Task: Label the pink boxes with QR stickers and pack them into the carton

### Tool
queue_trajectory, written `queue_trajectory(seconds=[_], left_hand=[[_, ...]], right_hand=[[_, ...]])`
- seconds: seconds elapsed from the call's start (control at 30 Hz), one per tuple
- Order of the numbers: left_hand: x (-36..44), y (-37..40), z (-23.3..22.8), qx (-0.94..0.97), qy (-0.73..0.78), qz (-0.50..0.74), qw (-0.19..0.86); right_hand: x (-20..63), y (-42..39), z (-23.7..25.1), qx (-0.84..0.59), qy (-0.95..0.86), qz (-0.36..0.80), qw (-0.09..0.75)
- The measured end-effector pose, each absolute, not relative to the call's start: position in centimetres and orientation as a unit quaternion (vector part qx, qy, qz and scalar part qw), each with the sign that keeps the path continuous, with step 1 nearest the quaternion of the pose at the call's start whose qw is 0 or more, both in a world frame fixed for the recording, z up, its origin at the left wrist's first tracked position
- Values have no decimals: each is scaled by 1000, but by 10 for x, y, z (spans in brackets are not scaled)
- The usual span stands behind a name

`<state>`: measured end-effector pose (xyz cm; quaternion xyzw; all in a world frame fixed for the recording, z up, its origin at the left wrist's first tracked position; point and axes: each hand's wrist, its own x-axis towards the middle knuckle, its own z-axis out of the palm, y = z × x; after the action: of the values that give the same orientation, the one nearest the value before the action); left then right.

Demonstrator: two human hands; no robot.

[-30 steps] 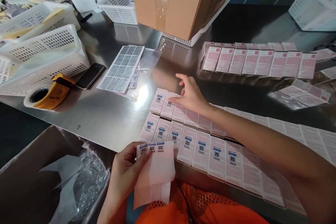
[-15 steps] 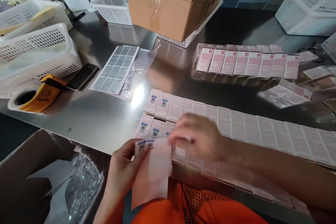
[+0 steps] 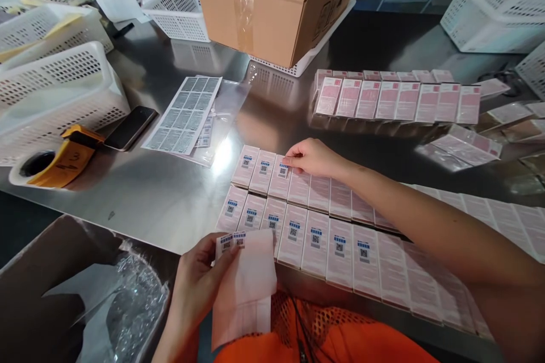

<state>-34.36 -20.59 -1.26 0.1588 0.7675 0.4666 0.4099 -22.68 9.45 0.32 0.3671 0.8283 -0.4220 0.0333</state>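
The steel counter carries two long rows of flat pink-and-white cartons laid side by side, each carton's long axis running away from the person, the rows themselves running left to right along the near edge. A cardboard box stands at the far middle on a white tray, with white perforated baskets at far left and right. A third batch of pink cartons lies beyond the two rows, well apart from them. Left of the rows lie a printed label sheet, a dark phone and a yellow tape dispenser — none of them between the hands and the cartons.

The right hand reaches across the far row, arm stretched over the near row, fingers curled together and pinched on a small QR sticker at the third carton's top end. The left hand holds a pink backing sheet near the counter's edge — thumb on its face, two stickers at its upper left corner.
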Motion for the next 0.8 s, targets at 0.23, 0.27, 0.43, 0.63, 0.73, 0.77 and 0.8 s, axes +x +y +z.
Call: queue_trajectory(seconds=[0.23, 0.27, 0.43, 0.63, 0.73, 0.77, 0.8], left_hand=[[-345, -204, -19, 153, 757, 477, 419], [-344, -203, -19, 152, 756, 479, 419], [-343, -203, -20, 150, 760, 486, 405], [-349, -207, -26, 165, 754, 471, 427], [-348, -207, -26, 153, 749, 472, 439], [-347, -207, -24, 151, 750, 473, 436], [-346, -207, -23, 153, 753, 474, 429]], right_hand=[[-227, 93, 2, 363, 844, -393, 40], [-227, 92, 2, 361, 846, -390, 39], [-228, 92, -1, 358, 851, -382, 35], [-228, 90, -3, 351, 867, -352, 23], [-226, 85, -7, 336, 875, -349, -18], [-226, 83, -9, 331, 877, -345, -39], [-225, 82, -11, 329, 880, -337, -64]])
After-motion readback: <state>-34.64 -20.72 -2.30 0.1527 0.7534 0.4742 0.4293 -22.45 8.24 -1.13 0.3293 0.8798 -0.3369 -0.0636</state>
